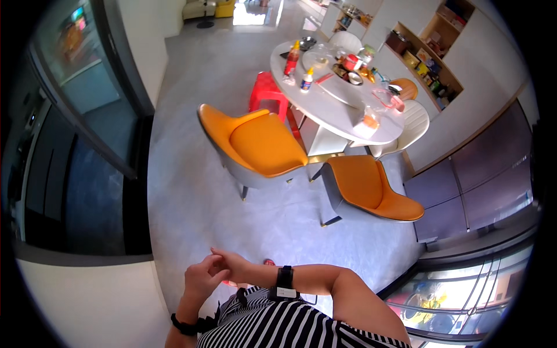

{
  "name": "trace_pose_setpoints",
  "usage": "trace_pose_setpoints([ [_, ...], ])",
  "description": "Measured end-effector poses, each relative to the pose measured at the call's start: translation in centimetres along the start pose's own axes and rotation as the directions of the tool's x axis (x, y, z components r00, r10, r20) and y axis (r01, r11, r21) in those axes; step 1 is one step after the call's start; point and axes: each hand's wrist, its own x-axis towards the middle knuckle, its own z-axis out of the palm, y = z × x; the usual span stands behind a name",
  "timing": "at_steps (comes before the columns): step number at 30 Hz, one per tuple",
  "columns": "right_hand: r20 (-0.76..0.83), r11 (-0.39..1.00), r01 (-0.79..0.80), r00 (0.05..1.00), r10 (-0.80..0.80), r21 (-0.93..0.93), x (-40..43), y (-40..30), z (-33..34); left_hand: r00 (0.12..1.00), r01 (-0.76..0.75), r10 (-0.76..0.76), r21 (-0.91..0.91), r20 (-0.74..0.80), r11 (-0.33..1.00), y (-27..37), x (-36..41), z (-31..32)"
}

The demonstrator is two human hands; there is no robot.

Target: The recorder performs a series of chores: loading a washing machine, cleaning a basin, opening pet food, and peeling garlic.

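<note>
My two bare hands meet low in the view, in front of a black-and-white striped garment (270, 322). The left hand (201, 276) comes up from below, thumb apart from its fingers, and its fingers overlap those of my right hand (235, 264). The right fingers are partly hidden behind it, so their exact pose is unclear. No object shows in either hand. A black strap with a device (285, 278) is around my right wrist, and a black band (185, 325) circles the left one. Nearest ahead are an orange chair (270, 145) and a second orange chair (357, 180).
Beyond the chairs stands an oval white table (335, 104) bearing a red bottle (291, 61), a white glue bottle (307, 81) and other items. A red plastic stool (265, 91) is tucked beside it. A dark-framed doorway (128, 87) is left, a dark refrigerator (474, 187) right.
</note>
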Motion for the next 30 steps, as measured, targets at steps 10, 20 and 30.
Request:
trace_pose_setpoints([
  [10, 0.417, -0.096, 0.407, 0.858, -0.300, -0.908, 5.0, 1.2, 7.8, 0.737, 0.352, -0.651, -0.925, 0.179, 0.145, -11.7, -2.0, -3.9],
  [20, 0.385, 0.420, 0.455, 0.890, -0.245, -0.785, 13.8, 1.0, 14.0, 0.833, 0.120, -0.552, -0.984, 0.028, 0.131, -17.4, -3.2, -10.6],
  [30, 0.339, 0.531, 0.249, 0.937, 0.078, -0.810, 22.8, -6.2, 21.9, 0.750, 0.146, -0.662, -0.972, -0.012, 0.183, -20.0, 3.0, -18.8],
])
